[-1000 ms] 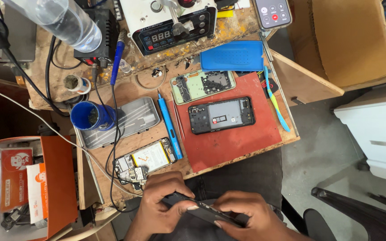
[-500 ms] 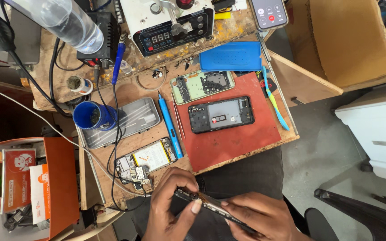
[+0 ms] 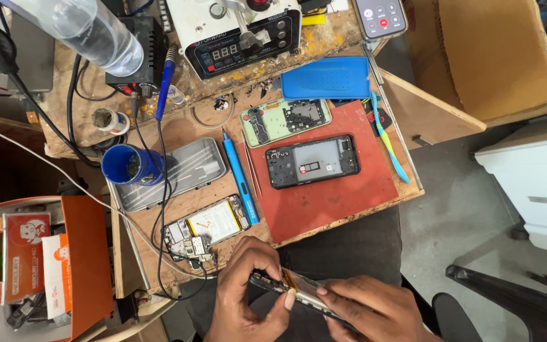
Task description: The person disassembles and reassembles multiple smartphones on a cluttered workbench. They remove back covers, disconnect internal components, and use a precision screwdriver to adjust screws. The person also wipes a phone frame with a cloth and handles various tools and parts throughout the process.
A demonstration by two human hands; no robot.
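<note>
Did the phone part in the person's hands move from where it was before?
Yes. The phone part, held by the left hand and right hand, has tilted and slid a little toward the right, judged against the red mat, which stayed put.

Red mat (image 3: 343,196), opened phones (perhaps three)

I see the mat (image 3: 337,196) on the bench's right half, a frame (image 3: 312,161) on it. A second frame (image 3: 285,121) lies just beyond, the pad (image 3: 326,78) farther still. Left of the mat lie the screwdriver (image 3: 240,176), tray (image 3: 172,173) and cup (image 3: 125,164). Nearest me, both hands (image 3: 248,297) hold a phone (image 3: 299,294).
</note>
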